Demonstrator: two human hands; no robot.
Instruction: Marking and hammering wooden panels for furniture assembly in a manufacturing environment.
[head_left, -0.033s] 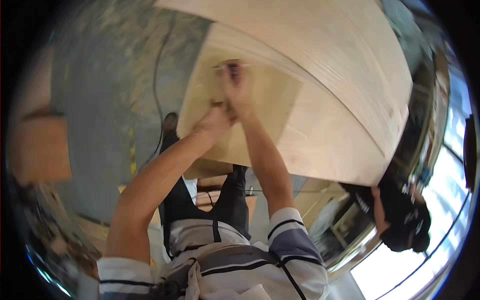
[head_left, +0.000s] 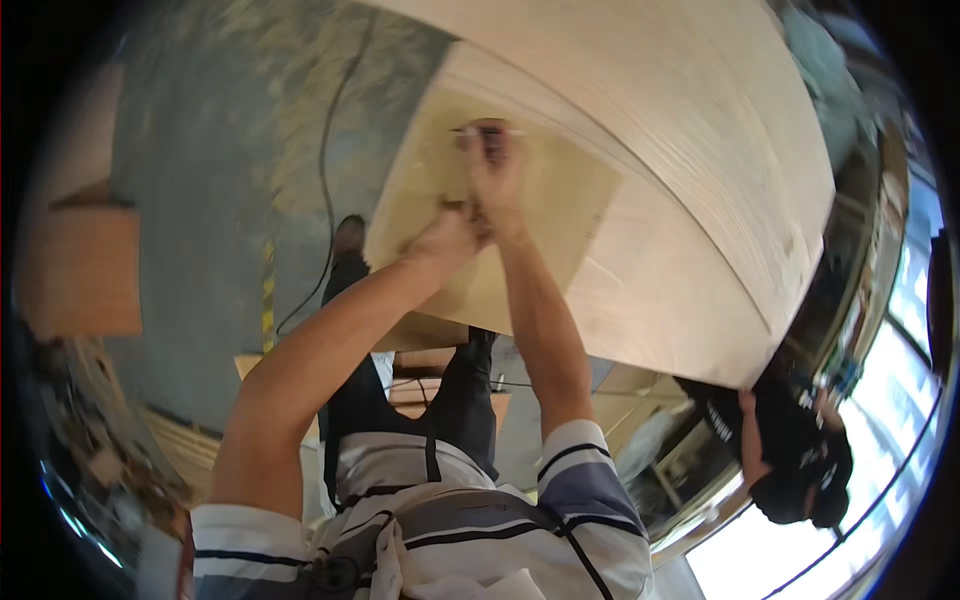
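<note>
Both my hands are closed above a tan sheet on the pale wooden boards. My right hand is farther forward, wrapped round a dark reddish tool with a thin bar crossing its front. Motion blur hides the tool's exact kind. Just behind and to the left, my left hand grips close by, next to a small brown piece. Whether that piece belongs to the same tool, I cannot tell. The hands nearly touch at the wrist and fingers.
Large pale wooden boards overlap to the right. A dark cable runs along the dusty grey floor on the left, near yellow-black tape. Another person in black is at the lower right. A brown box stands far left.
The hands, tool and tan sheet sit slightly farther right in the picture, much as the whole view has shifted. Both grips look the same.
</note>
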